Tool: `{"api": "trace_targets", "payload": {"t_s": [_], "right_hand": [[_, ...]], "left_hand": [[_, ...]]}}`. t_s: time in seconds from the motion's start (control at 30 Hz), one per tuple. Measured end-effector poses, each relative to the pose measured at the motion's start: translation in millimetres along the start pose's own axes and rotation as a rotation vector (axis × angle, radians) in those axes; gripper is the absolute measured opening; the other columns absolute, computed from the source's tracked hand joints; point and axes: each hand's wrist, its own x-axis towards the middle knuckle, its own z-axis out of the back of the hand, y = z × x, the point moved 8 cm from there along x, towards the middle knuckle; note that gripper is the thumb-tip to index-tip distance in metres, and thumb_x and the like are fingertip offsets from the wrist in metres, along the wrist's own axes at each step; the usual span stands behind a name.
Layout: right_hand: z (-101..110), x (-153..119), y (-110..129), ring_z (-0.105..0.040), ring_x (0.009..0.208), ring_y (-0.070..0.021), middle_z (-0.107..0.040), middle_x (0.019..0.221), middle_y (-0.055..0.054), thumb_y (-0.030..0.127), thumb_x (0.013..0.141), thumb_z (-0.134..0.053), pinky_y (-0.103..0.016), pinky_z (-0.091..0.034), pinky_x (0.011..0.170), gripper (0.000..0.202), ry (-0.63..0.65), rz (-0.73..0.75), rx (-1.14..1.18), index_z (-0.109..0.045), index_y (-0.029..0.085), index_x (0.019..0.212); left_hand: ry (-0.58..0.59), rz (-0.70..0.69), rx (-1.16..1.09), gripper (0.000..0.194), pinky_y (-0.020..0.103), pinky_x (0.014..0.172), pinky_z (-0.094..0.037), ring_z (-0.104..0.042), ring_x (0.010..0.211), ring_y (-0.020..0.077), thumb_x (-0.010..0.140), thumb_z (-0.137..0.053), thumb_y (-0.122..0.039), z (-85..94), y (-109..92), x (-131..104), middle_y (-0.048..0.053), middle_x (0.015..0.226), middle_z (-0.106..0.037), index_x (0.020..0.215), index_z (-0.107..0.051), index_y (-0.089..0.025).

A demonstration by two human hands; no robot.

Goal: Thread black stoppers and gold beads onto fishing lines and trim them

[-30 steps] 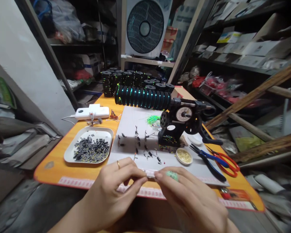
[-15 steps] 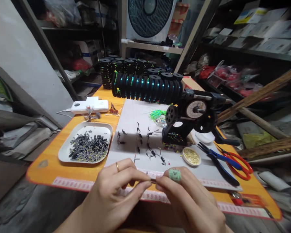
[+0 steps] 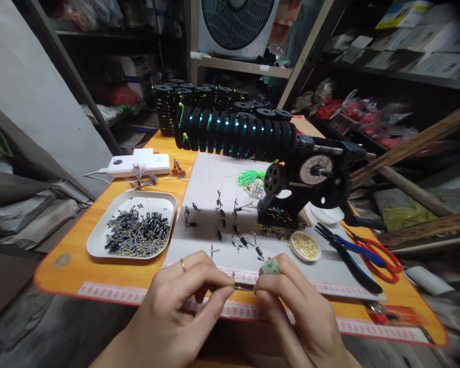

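Note:
My left hand (image 3: 191, 291), a gold ring on one finger, pinches one end of a thin strand (image 3: 245, 289) low over the table's front edge. My right hand (image 3: 291, 296), with green tape (image 3: 270, 266) round a finger, pinches the other end. The strand spans the short gap between my fingertips; whether it is wire or line I cannot tell. Just beyond the hands, small black pieces with wire-like ends (image 3: 243, 241) lie scattered on the white sheet (image 3: 207, 179).
At left stands a white tray (image 3: 93, 245) of small black and grey pieces. A hand-cranked black machine (image 3: 278, 217) carries a row of black spools (image 3: 233, 134). To the right are a dish of gold bits (image 3: 305, 247), pliers (image 3: 348, 260) and red-handled scissors (image 3: 393, 271).
My right hand has drawn a little to the right, away from the left, and its fingers have turned. More of the strand shows between them. The view has shifted slightly.

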Motion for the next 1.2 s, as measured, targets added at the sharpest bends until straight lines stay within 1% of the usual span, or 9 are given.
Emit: {"api": "trace_targets", "payload": {"t_s": [0.17, 0.23, 0.33, 0.5, 0.63, 0.8, 1.0, 1.1, 1.2], "right_hand": [[-0.4, -1.2, -6.8, -0.057, 0.064, -0.015, -0.057, 0.073, 0.0, 0.01, 0.094, -0.05, -0.028, -0.047, 0.06, 0.014, -0.021, -0.15, 0.114, -0.057, 0.021, 0.088], [2.4, -0.9, -5.8, -0.057, 0.063, -0.0139, -0.057, 0.072, 0.0, 0.01, 0.093, -0.053, -0.025, -0.046, 0.056, 0.014, -0.037, -0.158, 0.118, -0.058, 0.021, 0.088], [7.8, -1.8, 1.0, -0.057, 0.063, -0.0139, -0.061, 0.073, 0.0, 0.005, 0.09, -0.057, -0.026, -0.048, 0.058, 0.016, -0.076, -0.081, 0.033, -0.059, 0.02, 0.093], [4.3, -6.8, 19.7, -0.061, 0.076, -0.0206, -0.067, 0.08, -0.008, -0.004, 0.085, -0.058, -0.033, -0.053, 0.068, 0.028, -0.149, 0.153, -0.234, -0.06, 0.015, 0.106], [-4.6, -5.0, 26.3, -0.059, 0.073, -0.0205, -0.064, 0.078, -0.01, -0.003, 0.086, -0.055, -0.034, -0.053, 0.067, 0.026, -0.134, 0.226, -0.239, -0.061, 0.011, 0.107], [0.2, 1.7, 28.0, -0.059, 0.073, -0.021, -0.066, 0.079, -0.008, -0.003, 0.088, -0.055, -0.034, -0.049, 0.066, 0.024, -0.182, 0.176, -0.175, -0.06, 0.015, 0.103], [2.3, 3.2, 32.2, -0.06, 0.076, -0.0213, -0.069, 0.079, -0.007, -0.003, 0.087, -0.057, -0.035, -0.048, 0.071, 0.021, -0.196, 0.165, -0.186, -0.058, 0.014, 0.1], [2.1, 2.5, 28.0, -0.059, 0.073, -0.0184, -0.068, 0.08, -0.006, -0.003, 0.088, -0.057, -0.033, -0.048, 0.071, 0.022, -0.166, 0.122, -0.122, -0.058, 0.014, 0.1], [1.8, 3.7, 18.3, -0.058, 0.071, -0.0146, -0.067, 0.082, -0.003, 0.001, 0.091, -0.056, -0.028, -0.048, 0.067, 0.02, -0.113, 0.013, 0.02, -0.06, 0.017, 0.101]], "left_hand": [[-0.018, -0.012, 0.011, 0.014, 0.021, 0.053, -0.049, -0.064, 0.061, 0.013, 0.09, -0.06, -0.009, 2.2, -0.2, 0.1, 0.001, 0.07, -0.064, 0.087, -0.067, -0.019], [-0.018, -0.007, 0.008, 0.014, 0.02, 0.053, -0.05, -0.064, 0.061, 0.0129, 0.09, -0.06, -0.008, 2.7, 1.5, 0.0, 0.001, 0.07, -0.063, 0.086, -0.067, -0.019], [-0.021, 0.004, 0.0, 0.015, 0.02, 0.055, -0.051, -0.064, 0.063, 0.0126, 0.089, -0.06, -0.006, 3.0, 4.7, -0.1, 0.001, 0.072, -0.063, 0.085, -0.066, -0.019], [-0.074, -0.017, 0.043, 0.015, 0.018, 0.053, -0.047, -0.059, 0.061, 0.0102, 0.087, -0.061, -0.004, 4.1, 2.6, -0.3, 0.001, 0.073, -0.063, 0.086, -0.066, -0.017], [-0.107, -0.073, -0.017, 0.016, 0.017, 0.059, -0.051, -0.063, 0.066, 0.0101, 0.087, -0.062, 0.0, 3.3, -5.6, -0.2, 0.003, 0.076, -0.067, 0.089, -0.07, -0.014], [-0.142, -0.095, -0.155, 0.019, 0.017, 0.065, -0.057, -0.071, 0.071, 0.0125, 0.085, -0.066, 0.0, 3.2, -9.0, 0.4, 0.005, 0.079, -0.073, 0.092, -0.075, -0.015], [-0.212, -0.223, -0.08, 0.015, 0.014, 0.071, -0.058, -0.072, 0.073, 0.0118, 0.084, -0.068, 0.001, 5.9, -19.3, -1.4, 0.008, 0.08, -0.074, 0.093, -0.074, -0.009], [-0.208, -0.233, 0.006, 0.015, 0.012, 0.065, -0.056, -0.071, 0.072, 0.0112, 0.082, -0.066, 0.003, 4.4, -21.8, -0.9, 0.009, 0.077, -0.073, 0.09, -0.073, -0.007], [-0.221, -0.204, 0.022, 0.015, 0.012, 0.057, -0.053, -0.068, 0.067, 0.0105, 0.08, -0.065, 0.003, 4.4, -21.6, 0.5, 0.007, 0.074, -0.071, 0.087, -0.072, -0.009]]}}
